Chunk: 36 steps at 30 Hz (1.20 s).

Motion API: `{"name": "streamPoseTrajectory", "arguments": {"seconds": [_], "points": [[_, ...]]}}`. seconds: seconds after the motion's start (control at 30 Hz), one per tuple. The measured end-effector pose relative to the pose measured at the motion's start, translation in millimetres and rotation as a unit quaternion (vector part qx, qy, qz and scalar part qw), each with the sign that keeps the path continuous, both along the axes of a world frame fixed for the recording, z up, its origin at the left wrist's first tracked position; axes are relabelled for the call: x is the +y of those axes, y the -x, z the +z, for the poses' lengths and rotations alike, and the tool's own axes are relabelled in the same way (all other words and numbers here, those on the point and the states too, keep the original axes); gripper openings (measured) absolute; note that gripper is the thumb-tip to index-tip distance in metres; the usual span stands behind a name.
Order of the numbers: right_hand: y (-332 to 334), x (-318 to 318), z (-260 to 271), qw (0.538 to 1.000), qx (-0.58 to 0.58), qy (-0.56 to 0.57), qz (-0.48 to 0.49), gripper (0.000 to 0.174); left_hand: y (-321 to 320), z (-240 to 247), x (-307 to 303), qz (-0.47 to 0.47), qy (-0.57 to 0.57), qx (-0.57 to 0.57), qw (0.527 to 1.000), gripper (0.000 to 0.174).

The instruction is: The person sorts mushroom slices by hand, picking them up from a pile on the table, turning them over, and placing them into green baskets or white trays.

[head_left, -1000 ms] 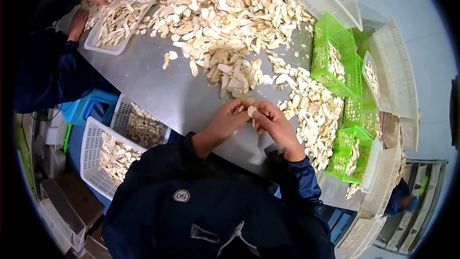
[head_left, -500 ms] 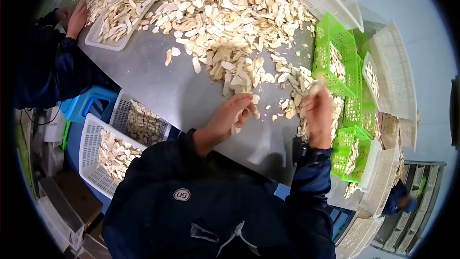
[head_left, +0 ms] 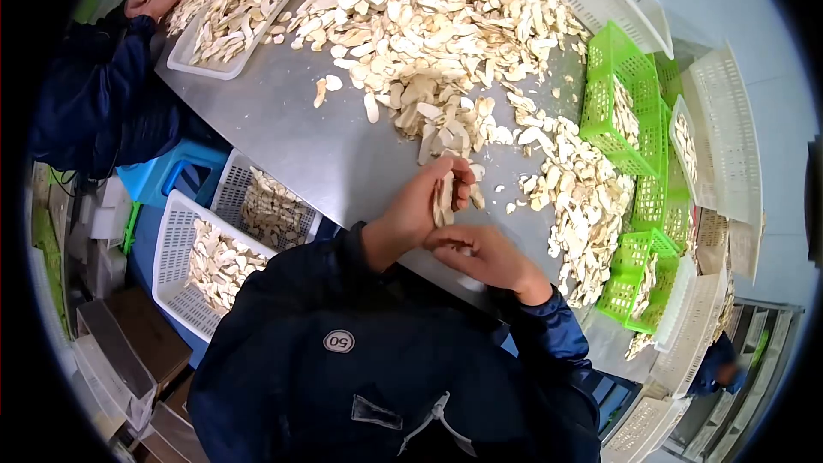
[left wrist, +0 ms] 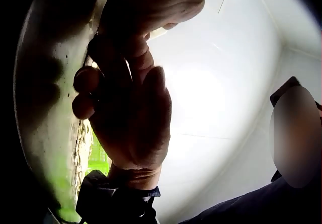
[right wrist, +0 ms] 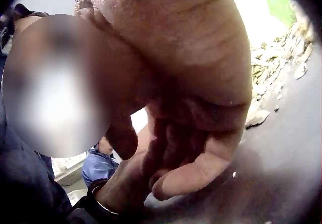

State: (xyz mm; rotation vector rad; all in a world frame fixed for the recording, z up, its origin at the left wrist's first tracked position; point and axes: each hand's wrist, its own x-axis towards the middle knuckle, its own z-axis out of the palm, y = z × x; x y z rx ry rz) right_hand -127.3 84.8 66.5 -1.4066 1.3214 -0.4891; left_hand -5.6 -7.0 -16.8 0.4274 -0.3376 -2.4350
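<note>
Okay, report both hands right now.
Left hand: closed, holding pale slices.
Right hand: fingers bent, close by the left; whether it grips anything cannot be told.

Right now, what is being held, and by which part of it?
The left hand holds slices by their far part, in curled fingers; near ends stick out. Whether the right hand holds anything cannot be told.

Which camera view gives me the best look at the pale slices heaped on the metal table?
The head view: it shows the heaped slices broadly, from above and in good light. The right wrist view catches only part, at upper right; the left wrist view, just a narrow, washed-out strip.
</note>
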Motion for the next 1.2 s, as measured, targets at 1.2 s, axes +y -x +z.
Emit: {"name": "streamPoseTrajectory", "arguments": {"seconds": [1.2], "points": [[51, -81, -6, 0.941, 0.289, 0.162, -0.070, 0.021, -7, 24, 6, -0.265, 0.138, -0.055, 0.953, 0.019]]}}
